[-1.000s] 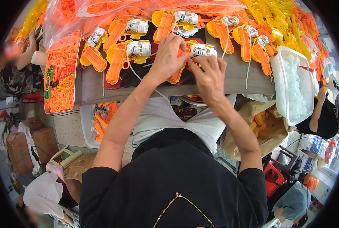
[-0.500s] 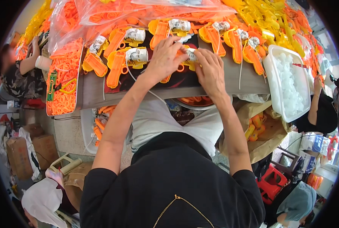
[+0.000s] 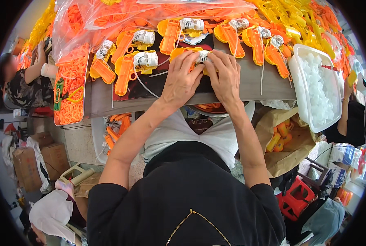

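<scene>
Both hands are closed on one orange-and-yellow toy gun [image 3: 178, 51] at the table's near middle. My left hand [image 3: 180, 82] grips its left side, fingers bent over the shell. Thumb and fingers of my right hand [image 3: 225, 76] pinch around the white cylinder part [image 3: 202, 56] on its right. The hands hide most of the gun. To the left lies another toy gun [image 3: 125, 74] with a white cylinder [image 3: 145, 60] and a thin pale tube trailing from it. A similar open toy gun [image 3: 170, 37] rests just beyond my hands.
More open toy guns [image 3: 254, 45] lie in a row on the dark table cover [image 3: 97, 96]. A tray of orange rings [image 3: 69, 110] stands left, a white tub of translucent parts [image 3: 300, 102] right. Orange parts under plastic film [image 3: 121, 16] and yellow shells [image 3: 277, 14] pile behind. Other people sit nearby.
My left hand has drawn back toward me and lower, its fingers now over the gun's left side. My right hand has curled closer around the white cylinder. The view has shifted slightly.
</scene>
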### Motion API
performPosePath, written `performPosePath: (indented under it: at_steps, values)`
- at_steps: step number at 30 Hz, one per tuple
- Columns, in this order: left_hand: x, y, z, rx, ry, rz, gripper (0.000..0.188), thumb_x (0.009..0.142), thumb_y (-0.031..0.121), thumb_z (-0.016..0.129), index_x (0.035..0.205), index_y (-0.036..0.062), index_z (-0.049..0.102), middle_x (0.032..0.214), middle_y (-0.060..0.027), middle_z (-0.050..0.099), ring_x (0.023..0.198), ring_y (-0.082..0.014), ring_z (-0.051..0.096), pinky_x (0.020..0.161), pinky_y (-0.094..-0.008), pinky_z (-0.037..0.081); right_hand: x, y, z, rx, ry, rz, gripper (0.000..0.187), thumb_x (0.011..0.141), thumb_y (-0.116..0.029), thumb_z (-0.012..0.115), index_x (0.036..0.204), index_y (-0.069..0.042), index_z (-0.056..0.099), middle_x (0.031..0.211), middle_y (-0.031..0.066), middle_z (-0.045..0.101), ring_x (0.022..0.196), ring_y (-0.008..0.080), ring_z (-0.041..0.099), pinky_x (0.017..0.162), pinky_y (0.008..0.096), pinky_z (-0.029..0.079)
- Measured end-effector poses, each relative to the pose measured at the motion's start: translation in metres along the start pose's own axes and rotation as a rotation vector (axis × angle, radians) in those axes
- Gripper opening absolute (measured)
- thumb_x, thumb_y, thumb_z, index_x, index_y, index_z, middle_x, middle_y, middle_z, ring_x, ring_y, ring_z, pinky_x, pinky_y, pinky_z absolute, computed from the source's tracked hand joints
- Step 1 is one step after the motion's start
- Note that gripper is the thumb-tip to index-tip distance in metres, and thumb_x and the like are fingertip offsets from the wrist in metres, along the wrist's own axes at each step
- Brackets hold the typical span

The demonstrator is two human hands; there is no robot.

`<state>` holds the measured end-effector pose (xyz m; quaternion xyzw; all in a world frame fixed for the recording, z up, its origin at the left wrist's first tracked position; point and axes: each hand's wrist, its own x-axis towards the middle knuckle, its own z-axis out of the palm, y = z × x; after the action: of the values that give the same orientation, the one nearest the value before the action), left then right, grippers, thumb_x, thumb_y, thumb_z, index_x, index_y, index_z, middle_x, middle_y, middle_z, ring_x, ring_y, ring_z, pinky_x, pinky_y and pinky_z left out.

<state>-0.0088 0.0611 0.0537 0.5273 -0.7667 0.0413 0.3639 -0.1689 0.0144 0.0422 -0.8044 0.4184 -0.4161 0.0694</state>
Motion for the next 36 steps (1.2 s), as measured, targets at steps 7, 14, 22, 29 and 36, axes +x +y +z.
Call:
performPosePath:
  at_steps: [7, 14, 22, 29, 36]
  values:
    - [0.017, -0.014, -0.017, 0.000, -0.066, 0.122, 0.027, 0.084, 0.009, 0.070, 0.110, 0.0082, 0.070, 0.127, -0.0083, 0.058, 0.123, -0.0281, 0.052, 0.108, -0.0451, 0.038, -0.001, -0.004, 0.011, 0.106, 0.086, 0.092, 0.025, 0.087, -0.005, 0.070, 0.112, -0.005, 0.068, 0.119, 0.0109, 0.065, 0.110, 0.0317, 0.057, 0.097, 0.0429, 0.046]
    - [0.016, -0.023, 0.001, 0.015, -0.026, 0.120, 0.032, 0.085, 0.013, 0.070, 0.116, 0.0096, 0.068, 0.129, -0.0081, 0.059, 0.128, -0.0316, 0.049, 0.111, -0.0527, 0.033, 0.001, -0.003, 0.015, 0.139, 0.134, 0.043, 0.034, 0.083, 0.003, 0.069, 0.116, -0.004, 0.062, 0.125, 0.0148, 0.060, 0.115, 0.0364, 0.055, 0.100, 0.0447, 0.045]
    - [0.007, 0.018, -0.022, -0.154, -0.327, 0.217, 0.063, 0.086, 0.028, 0.070, 0.144, 0.0103, 0.050, 0.146, -0.0160, 0.044, 0.139, -0.0360, 0.039, 0.116, -0.0539, 0.027, -0.031, -0.004, -0.052, 0.153, 0.049, 0.073, 0.037, 0.079, 0.009, 0.068, 0.112, -0.005, 0.062, 0.129, 0.0138, 0.059, 0.122, 0.0344, 0.054, 0.101, 0.0436, 0.048]
    - [0.045, 0.065, 0.047, -0.158, -0.400, 0.379, 0.064, 0.090, 0.041, 0.066, 0.144, 0.0100, 0.049, 0.153, -0.0168, 0.038, 0.146, -0.0368, 0.028, 0.119, -0.0542, 0.023, -0.036, 0.068, -0.114, -0.027, 0.076, 0.257, 0.034, 0.090, -0.004, 0.065, 0.124, -0.005, 0.062, 0.146, 0.0220, 0.046, 0.135, 0.0419, 0.043, 0.111, 0.0479, 0.038]
    - [0.064, 0.019, 0.059, -0.128, -0.374, 0.252, 0.058, 0.095, 0.046, 0.058, 0.138, 0.0083, 0.049, 0.153, -0.0182, 0.036, 0.146, -0.0370, 0.027, 0.121, -0.0547, 0.017, -0.018, 0.073, -0.035, -0.214, 0.144, 0.233, 0.055, 0.096, -0.024, 0.063, 0.143, -0.004, 0.047, 0.160, 0.0289, 0.020, 0.148, 0.0501, 0.019, 0.118, 0.0584, 0.022]
